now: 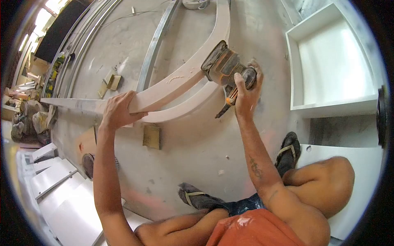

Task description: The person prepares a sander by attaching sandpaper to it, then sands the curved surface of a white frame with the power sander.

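Note:
My right hand (248, 92) is wrapped round the rear end of a dusty orange-and-black power sander (226, 65). The sander's front end lies against the upper bend of a pale curved frame piece (180, 78). Whether its pad touches the surface is hidden. My left hand (118, 110) grips the near end of that same frame piece, fingers over its top and thumb along the side. Small shavings or flakes lie on the curve between my hands. A second curved strip (184, 107) runs just below the first.
A white open box (293, 74) stands at the right. White panels (67, 192) lie lower left. Metal rails (154, 49) cross the floor, with small wooden blocks (152, 137) nearby. Bags and clutter (30, 121) fill the far left. My feet in flip-flops rest close below.

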Demonstrator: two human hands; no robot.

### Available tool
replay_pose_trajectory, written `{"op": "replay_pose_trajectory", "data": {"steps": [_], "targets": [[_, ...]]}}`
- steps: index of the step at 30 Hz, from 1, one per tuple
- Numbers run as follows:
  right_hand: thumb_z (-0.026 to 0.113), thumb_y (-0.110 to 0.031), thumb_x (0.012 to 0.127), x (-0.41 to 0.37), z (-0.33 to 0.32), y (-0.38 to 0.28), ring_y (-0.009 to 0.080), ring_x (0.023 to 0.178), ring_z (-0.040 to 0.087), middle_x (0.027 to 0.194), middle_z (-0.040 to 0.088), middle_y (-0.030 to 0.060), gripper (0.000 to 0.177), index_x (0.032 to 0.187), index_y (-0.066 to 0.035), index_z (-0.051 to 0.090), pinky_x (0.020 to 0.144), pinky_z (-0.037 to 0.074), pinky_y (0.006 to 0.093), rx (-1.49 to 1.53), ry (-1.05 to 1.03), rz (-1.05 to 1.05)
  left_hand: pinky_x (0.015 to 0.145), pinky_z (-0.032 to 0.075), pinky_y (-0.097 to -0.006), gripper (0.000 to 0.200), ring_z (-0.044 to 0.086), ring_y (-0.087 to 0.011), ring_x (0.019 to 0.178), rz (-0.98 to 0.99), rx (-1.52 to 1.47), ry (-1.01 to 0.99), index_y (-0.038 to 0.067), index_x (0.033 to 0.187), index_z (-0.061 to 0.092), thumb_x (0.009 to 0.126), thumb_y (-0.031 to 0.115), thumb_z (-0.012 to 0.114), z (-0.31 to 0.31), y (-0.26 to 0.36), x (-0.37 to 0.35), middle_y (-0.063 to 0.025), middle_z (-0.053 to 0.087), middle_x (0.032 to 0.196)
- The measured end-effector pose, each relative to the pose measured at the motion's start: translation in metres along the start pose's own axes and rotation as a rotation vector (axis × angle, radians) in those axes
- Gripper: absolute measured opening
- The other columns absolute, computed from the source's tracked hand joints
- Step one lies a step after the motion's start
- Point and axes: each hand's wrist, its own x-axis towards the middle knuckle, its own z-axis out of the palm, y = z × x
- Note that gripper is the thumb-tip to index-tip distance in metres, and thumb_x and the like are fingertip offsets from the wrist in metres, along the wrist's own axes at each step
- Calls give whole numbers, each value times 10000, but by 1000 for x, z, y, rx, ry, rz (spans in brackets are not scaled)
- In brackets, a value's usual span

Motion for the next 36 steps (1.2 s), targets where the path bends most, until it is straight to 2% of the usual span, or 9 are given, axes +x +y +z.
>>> {"op": "replay_pose_trajectory", "data": {"steps": [12,17,18,21,25,27,31,33,36], "targets": [[752,-135,864,-165,43,9,326,1278,423,1326,382,179,584,1344,-57,431,1129,359,490,-138,-38,99,807,563,-458,626,732,-346,883,-12,23,-5,83,1116,682,701,484,924,-5,5,-1,-140,743,945],[784,-93,831,-197,54,-4,291,1256,393,1362,299,173,660,1360,-107,388,1110,365,438,-115,-192,-61,820,564,-461,624,734,-356,909,-41,-9,-7,74,1122,686,691,457,927,-3,5,-1,-139,747,971],[794,-133,831,-198,56,-9,385,1320,352,1385,306,217,652,1366,-125,422,1140,312,527,-121,-201,-63,824,564,-461,631,734,-357,916,-43,-16,-6,69,1130,686,689,449,927,-3,5,-1,-137,747,975],[784,-113,821,-201,56,-1,394,1329,347,1380,315,224,636,1349,-132,429,1149,300,523,10,-162,46,824,566,-458,638,735,-354,925,-43,-16,9,65,1140,687,683,439,929,-3,3,-4,-133,748,980],[762,-91,816,-175,39,25,376,1306,380,1363,347,215,605,1323,-136,436,1147,317,498,-119,-108,8,813,571,-451,635,739,-347,914,-19,0,22,68,1137,695,673,430,934,-1,1,-3,-132,751,983],[675,-89,798,-157,28,41,266,1212,414,1289,370,160,555,1278,-111,397,1125,348,443,-181,-89,14,812,572,-450,634,740,-347,907,-15,-11,20,67,1132,696,670,429,935,0,0,-2,-133,752,984],[672,-87,799,-112,11,53,264,1216,422,1298,394,157,549,1283,-102,412,1125,357,436,-177,-48,-110,803,577,-451,630,745,-346,884,-14,-24,18,62,1118,700,663,428,937,0,0,-2,-133,753,971],[691,-67,815,-89,1,52,373,1361,390,1332,408,193,541,1297,-94,445,1183,286,522,-140,-66,-108,802,578,-450,634,746,-345,881,4,-16,30,62,1119,700,661,430,938,0,0,-1,-132,753,962],[650,-31,832,-54,-10,44,323,1321,444,1316,439,163,521,1317,-83,467,1166,341,465,-151,-75,-83,801,580,-451,638,747,-345,878,18,1,41,63,1115,699,661,442,939,2,-3,-2,-130,752,950]]}}
